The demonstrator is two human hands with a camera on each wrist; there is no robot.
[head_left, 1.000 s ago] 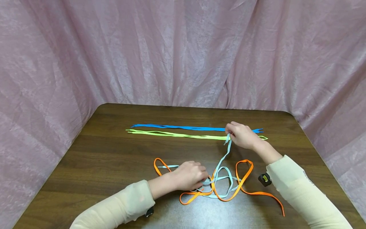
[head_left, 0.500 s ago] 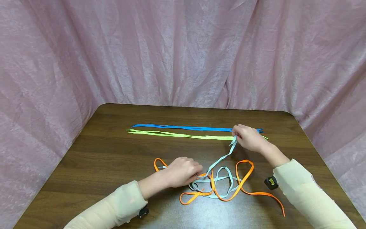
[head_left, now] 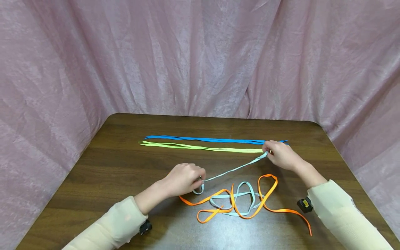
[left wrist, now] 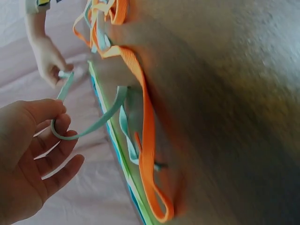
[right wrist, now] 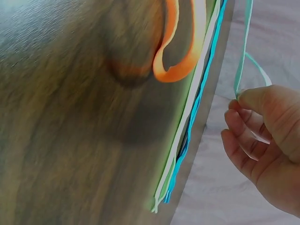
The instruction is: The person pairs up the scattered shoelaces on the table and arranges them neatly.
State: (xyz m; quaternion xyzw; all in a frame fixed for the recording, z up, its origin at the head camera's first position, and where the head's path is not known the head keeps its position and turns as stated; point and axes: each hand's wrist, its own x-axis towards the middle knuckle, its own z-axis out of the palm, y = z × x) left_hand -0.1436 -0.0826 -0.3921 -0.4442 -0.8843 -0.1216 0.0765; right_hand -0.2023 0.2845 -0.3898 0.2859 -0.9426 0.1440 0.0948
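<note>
A pale mint shoelace (head_left: pixel 232 170) stretches between my two hands. My left hand (head_left: pixel 184 178) pinches it between thumb and index finger; in the left wrist view the lace (left wrist: pixel 101 123) curves from that pinch down toward the table. My right hand (head_left: pixel 282 155) pinches the other part near its tip, over the right ends of the laid-out laces; in the right wrist view a short tail (right wrist: pixel 258 69) sticks up beside the pinch. The rest of the mint lace lies in loops on the table, tangled with an orange shoelace (head_left: pixel 268 196).
Beyond the hands, a folded blue shoelace (head_left: pixel 200 139) and a folded yellow-green shoelace (head_left: pixel 200 148) lie straight and parallel across the brown wooden table (head_left: pixel 93 194). A pink curtain (head_left: pixel 200 59) hangs behind the table's far edge.
My left hand has drawn left and back while pinching the mint lace, and my right hand has shifted right. The lace between them has pulled nearly straight, and fewer mint loops lie in the tangle.
</note>
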